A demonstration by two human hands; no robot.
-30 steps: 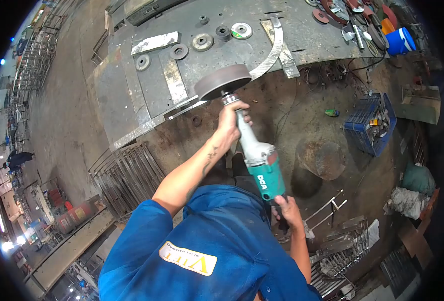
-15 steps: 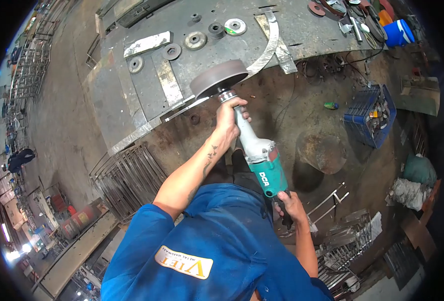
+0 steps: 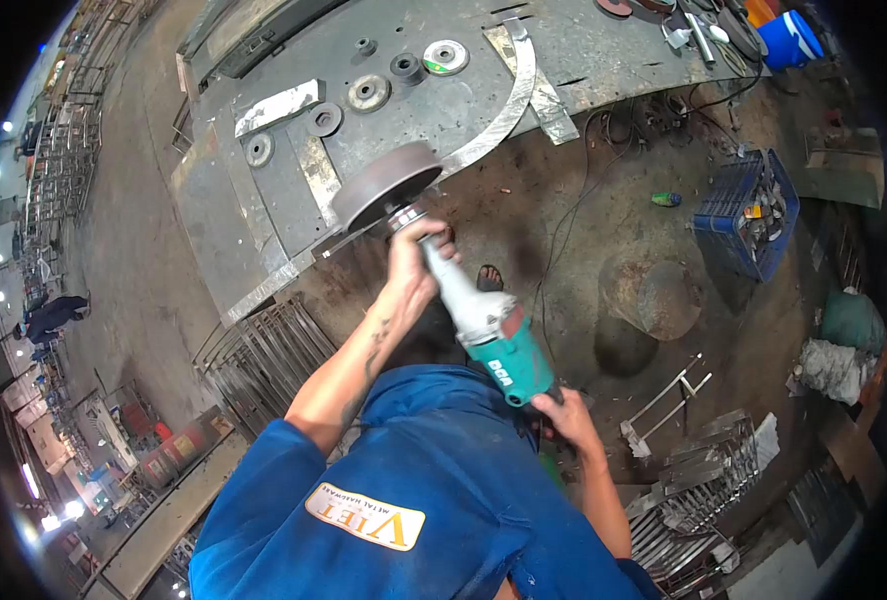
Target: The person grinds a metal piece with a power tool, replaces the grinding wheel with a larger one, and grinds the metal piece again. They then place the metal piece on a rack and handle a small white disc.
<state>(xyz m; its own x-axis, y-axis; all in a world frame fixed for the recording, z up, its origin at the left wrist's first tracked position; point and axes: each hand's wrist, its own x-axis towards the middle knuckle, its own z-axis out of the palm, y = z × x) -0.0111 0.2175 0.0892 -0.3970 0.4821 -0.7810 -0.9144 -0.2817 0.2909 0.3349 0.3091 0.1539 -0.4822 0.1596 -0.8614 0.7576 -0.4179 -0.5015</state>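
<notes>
A green and grey DCA straight grinder (image 3: pixel 508 365) slants across the front of my body. Its large brown abrasive wheel (image 3: pixel 387 186) points up and left, overlapping the workbench edge in this view. My left hand (image 3: pixel 418 262) wraps round the slim grey neck just behind the wheel. At the rear end, my right hand (image 3: pixel 567 416) grips the handle near the green housing; part of that handle is hidden by the fingers. Beyond the wheel, a curved metal strip (image 3: pixel 511 112) reaches over the bench edge.
On the metal workbench (image 3: pixel 203 215) lie several round discs (image 3: pixel 368 93) and a flat metal bar (image 3: pixel 277 107). To the right, a blue crate (image 3: pixel 748 215) stands on the floor near a round metal stool (image 3: pixel 663 300). Stacked metal frames (image 3: pixel 273 350) are at left. A person (image 3: pixel 55 316) is far left.
Both hands have carried the grinder left and slightly down in view, its wheel shifting away from the curved strip. A foot now shows below the bench. My grip stays the same.
</notes>
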